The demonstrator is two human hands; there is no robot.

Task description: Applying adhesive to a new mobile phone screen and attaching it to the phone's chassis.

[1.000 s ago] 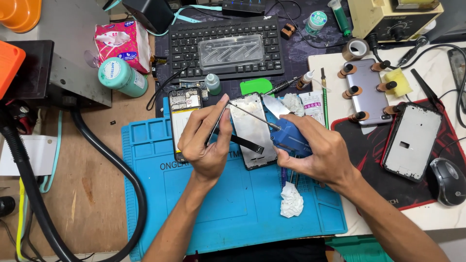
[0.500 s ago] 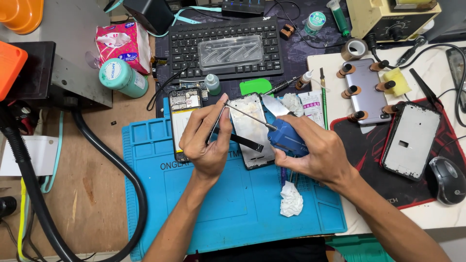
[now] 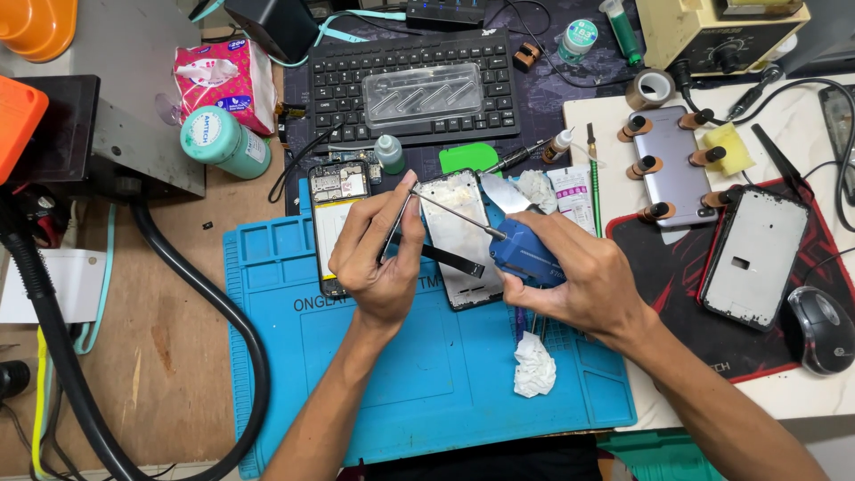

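A stripped phone frame (image 3: pixel 459 227) with whitish glue residue lies on a blue work mat (image 3: pixel 427 383). My left hand (image 3: pixel 378 263) pinches thin tweezers (image 3: pixel 396 227) at the frame's left edge. My right hand (image 3: pixel 583 281) grips a blue-handled tool (image 3: pixel 525 254) beside the frame's right edge. A thin metal rod runs from that tool across the frame to the tweezer tips. A flat blade sticks up above the handle. An opened phone (image 3: pixel 334 200) with its circuit board showing lies just left of the frame, partly under my left hand.
A crumpled white tissue (image 3: pixel 534 365) lies on the mat below my right hand. Behind are a black keyboard (image 3: pixel 410 89), small bottles and a tissue pack (image 3: pixel 227 80). At right lie a clamped phone (image 3: pixel 668 165), a phone back frame (image 3: pixel 753 258) and a mouse (image 3: pixel 819 330). A black hose (image 3: pixel 205 294) curves along the left.
Both hands stay at the frame with only small shifts; the rod and tweezer tips remain together near the frame's upper left.
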